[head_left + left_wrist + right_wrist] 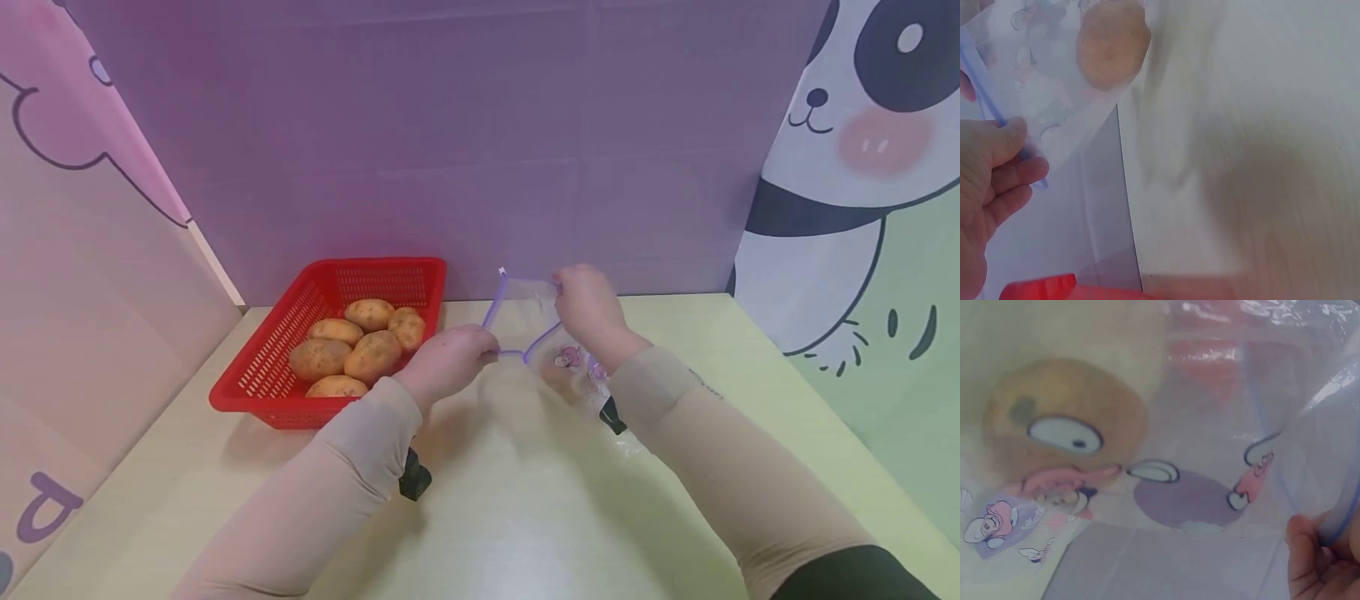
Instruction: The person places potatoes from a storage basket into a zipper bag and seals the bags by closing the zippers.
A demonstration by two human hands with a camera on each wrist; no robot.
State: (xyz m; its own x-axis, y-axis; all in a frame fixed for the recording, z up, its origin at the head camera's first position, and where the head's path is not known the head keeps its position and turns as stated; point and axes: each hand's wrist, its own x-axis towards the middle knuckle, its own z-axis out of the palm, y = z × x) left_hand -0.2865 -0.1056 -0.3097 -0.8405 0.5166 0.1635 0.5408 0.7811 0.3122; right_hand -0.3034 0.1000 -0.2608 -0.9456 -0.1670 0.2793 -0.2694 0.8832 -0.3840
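Note:
A clear zip bag point(566, 367) with a purple zip edge and pink cartoon prints hangs between both hands, its mouth spread apart. My left hand point(453, 357) pinches the near left part of the zip edge between thumb and fingers. On the opposite side, my right hand point(592, 308) grips the edge by its fingertips. Inside the bag lies one potato point(1113, 47), which also shows through the plastic in the right wrist view. The red basket point(228, 393), left of the hands, holds several loose potatoes point(372, 357).
Everything is above a pale wooden table point(495, 533). Behind it stands a purple backdrop point(450, 150), with cartoon-printed panels at both sides. The basket sits close to the left forearm. Small black devices point(415, 477) are worn at the wrists.

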